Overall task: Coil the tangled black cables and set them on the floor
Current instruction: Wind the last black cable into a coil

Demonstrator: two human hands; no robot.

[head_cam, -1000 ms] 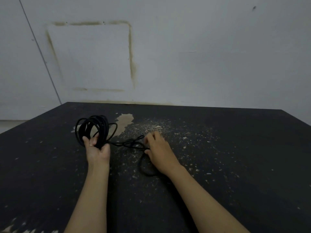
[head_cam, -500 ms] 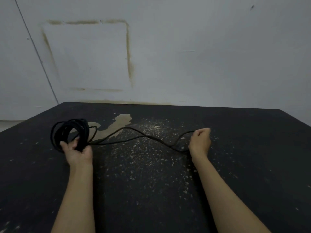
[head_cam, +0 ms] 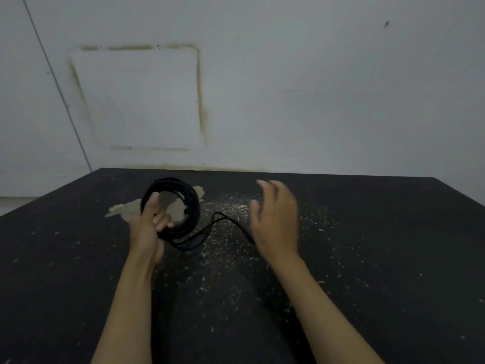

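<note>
Wall (head_cam: 288,88): a pale surface is rising beyond both hands, bearing a brownish square outline above the gripped coil.
Floor (head_cam: 380,258): a dark surface is spreading beneath the hands, flecked with pale chips; a bare tan patch (head_cam: 126,208) is showing just behind the coil.
Right hand (head_cam: 275,219): it is hovering to the right of the coil, fingers spread and relaxed, gripping nothing; the loose cable tail is passing under its near edge, and contact cannot be told.
Left hand (head_cam: 149,227): its fingers are curling through the coil's opening, clamping the near side of the loops.
Black cable coil (head_cam: 183,203): it is standing tilted in the left hand's grip, its round loops rising beyond the fingers.
Loose cable tail (head_cam: 223,219): it is trailing from the coil's lower edge across the floor toward the right hand.
</note>
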